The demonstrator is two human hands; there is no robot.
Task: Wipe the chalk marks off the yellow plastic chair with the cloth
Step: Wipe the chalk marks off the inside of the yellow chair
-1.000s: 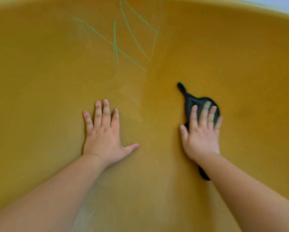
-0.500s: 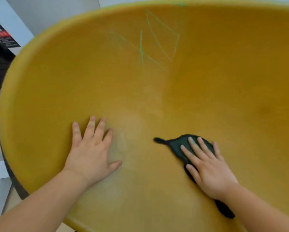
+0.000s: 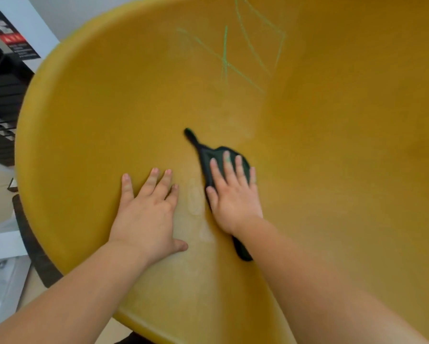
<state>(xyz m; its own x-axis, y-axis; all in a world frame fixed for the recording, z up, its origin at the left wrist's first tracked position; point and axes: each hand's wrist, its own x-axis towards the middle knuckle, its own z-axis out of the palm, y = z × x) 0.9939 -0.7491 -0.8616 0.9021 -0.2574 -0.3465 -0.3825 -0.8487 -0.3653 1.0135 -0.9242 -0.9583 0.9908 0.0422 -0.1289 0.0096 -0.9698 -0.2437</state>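
Yellow plastic filled most of the view: the curved shell of the chair (image 3: pixel 84 120), with both hands lying on it. The left hand (image 3: pixel 146 214) rested flat on the plastic, fingers straight and spread, holding nothing. The right hand (image 3: pixel 233 194) pressed the dark cloth (image 3: pixel 206 155) down with straight fingers, the palm covering the cloth's middle. Half a second earlier the two hands were well apart and the cloth's thin tip pointed sideways toward the left hand. Now the right hand lay just beside the left, and the tip pointed away from the person, slanting a little leftward. The cloth's long axis ran from that tip, beyond the right fingertips, back under the palm to a dark end showing beside the right wrist. A pale, smeared patch (image 3: pixel 195 199) sat between the hands. Beyond the fingertips, across bare plastic, green chalk marks (image 3: pixel 224 53) crossed the chair's back, unwiped. Left of the left hand, past the chair's rim, stood dark shelving (image 3: pixel 0 95) and a white frame (image 3: pixel 2 242).
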